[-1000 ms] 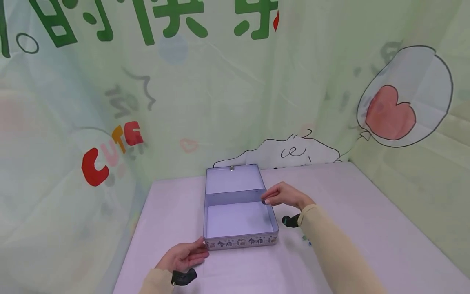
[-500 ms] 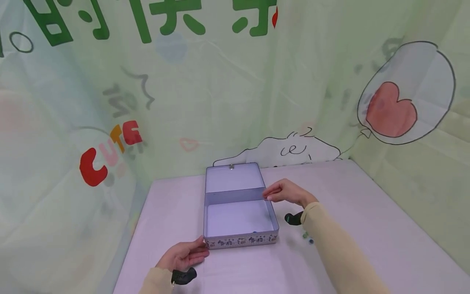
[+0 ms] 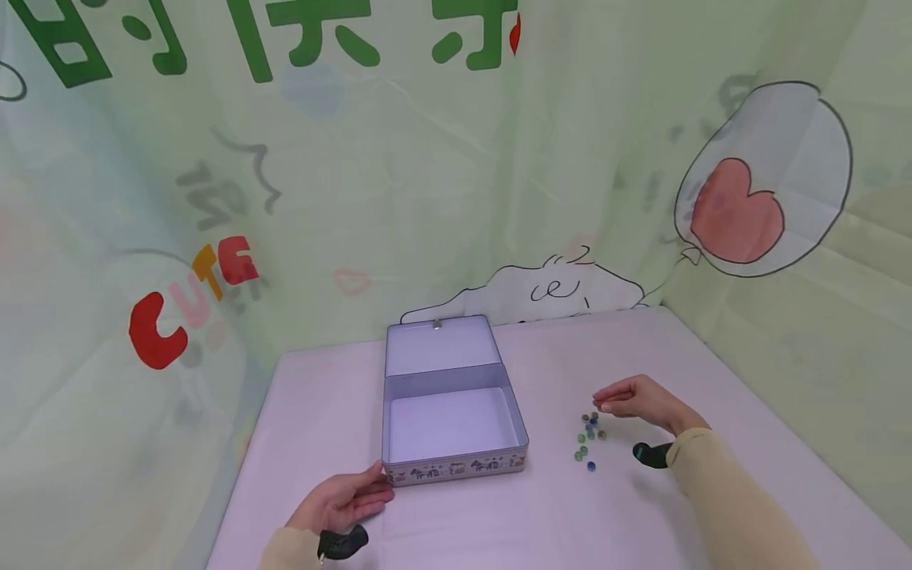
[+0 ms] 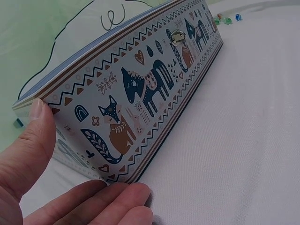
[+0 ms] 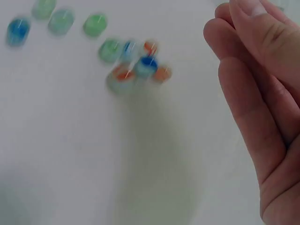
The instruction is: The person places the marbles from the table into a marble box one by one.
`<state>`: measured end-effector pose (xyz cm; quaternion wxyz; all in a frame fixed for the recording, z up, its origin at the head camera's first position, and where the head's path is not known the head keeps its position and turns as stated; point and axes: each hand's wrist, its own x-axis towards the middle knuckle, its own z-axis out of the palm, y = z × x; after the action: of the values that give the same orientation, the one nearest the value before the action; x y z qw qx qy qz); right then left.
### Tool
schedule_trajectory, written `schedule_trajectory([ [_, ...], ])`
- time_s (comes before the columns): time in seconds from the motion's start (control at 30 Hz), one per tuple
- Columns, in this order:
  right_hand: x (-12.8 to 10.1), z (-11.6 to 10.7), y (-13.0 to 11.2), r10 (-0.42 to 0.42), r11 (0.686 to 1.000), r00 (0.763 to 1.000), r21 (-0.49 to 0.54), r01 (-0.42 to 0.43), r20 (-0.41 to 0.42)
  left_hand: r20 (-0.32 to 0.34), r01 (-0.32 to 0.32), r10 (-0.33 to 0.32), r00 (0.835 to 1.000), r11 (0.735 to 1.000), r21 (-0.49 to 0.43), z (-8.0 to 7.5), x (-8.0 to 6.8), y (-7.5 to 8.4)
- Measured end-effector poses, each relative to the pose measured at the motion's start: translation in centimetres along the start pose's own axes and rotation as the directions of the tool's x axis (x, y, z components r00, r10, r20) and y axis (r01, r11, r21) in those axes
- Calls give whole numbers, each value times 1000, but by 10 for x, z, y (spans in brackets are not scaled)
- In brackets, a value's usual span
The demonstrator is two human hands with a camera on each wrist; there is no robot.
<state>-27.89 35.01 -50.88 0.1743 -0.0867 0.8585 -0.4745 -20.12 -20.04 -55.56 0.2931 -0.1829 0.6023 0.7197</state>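
Note:
An open tin box (image 3: 454, 469) with an animal pattern on its walls sits mid-table, its lid (image 3: 438, 344) laid back flat. My left hand (image 3: 344, 500) rests against the box's front left corner. In the left wrist view its thumb (image 4: 33, 136) lies on the corner of the patterned front wall (image 4: 145, 89) and its straight fingers (image 4: 108, 201) lie along the base. My right hand (image 3: 634, 400) hovers right of the box, just above several small glass marbles (image 3: 590, 439). In the right wrist view its fingers (image 5: 258, 93) are loosely curled and hold nothing, with the marbles (image 5: 136, 65) beside them.
The pale table (image 3: 641, 514) is bounded at the back and both sides by a green printed cloth (image 3: 427, 198). Black wrist-camera mounts show at both wrists (image 3: 342, 542) (image 3: 651, 455). The marbles (image 4: 227, 18) also show beyond the box's far end.
My right hand has left the box's right rim and moved right, over the marbles. The left hand has stayed at the front corner.

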Motion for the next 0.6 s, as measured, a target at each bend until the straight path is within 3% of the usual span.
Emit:
schedule_trajectory([
  [0.17,-11,6,32,64,997,997,-48,-67,-53,-6,7,-7,1000,1000,10,0,0,0],
  [0.3,-8,13,46,68,993,993,-90,-77,-95,6,6,-7,1000,1000,16,0,0,0],
  [0.6,1,25,51,44,978,987,-196,-74,-157,16,-1,1,1000,999,33,2,-6,1],
])
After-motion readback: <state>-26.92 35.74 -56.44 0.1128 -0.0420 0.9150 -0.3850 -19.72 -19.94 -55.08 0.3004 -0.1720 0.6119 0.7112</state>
